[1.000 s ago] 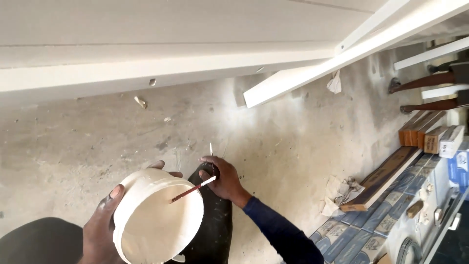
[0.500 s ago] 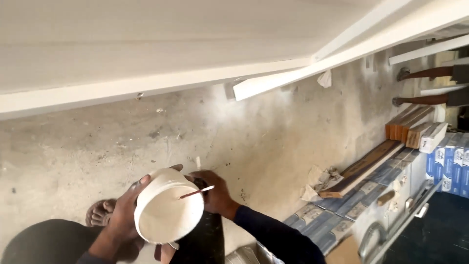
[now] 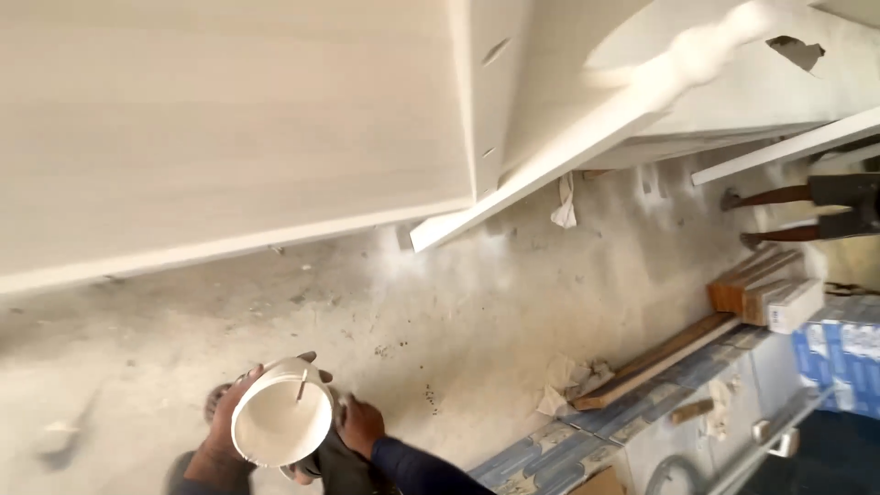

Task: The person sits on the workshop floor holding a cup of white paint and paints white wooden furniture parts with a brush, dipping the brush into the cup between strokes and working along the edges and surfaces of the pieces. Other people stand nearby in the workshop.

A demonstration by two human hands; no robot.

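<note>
Left hand (image 3: 226, 423): grips the white tub (image 3: 280, 423) by its rim.
Right hand (image 3: 359, 425): just beside the tub.
Stick (image 3: 301, 385): in the tub.

The concrete floor (image 3: 458, 312) lies open ahead of the left hand (image 3: 225, 417) and the right hand (image 3: 359, 423), only dusty. The big pale panel (image 3: 229, 128) hangs over it and closes the room above. To the right, a wooden plank (image 3: 660, 359), crumpled paper (image 3: 568, 383) and stacked boxes (image 3: 765, 291) block the way
</note>
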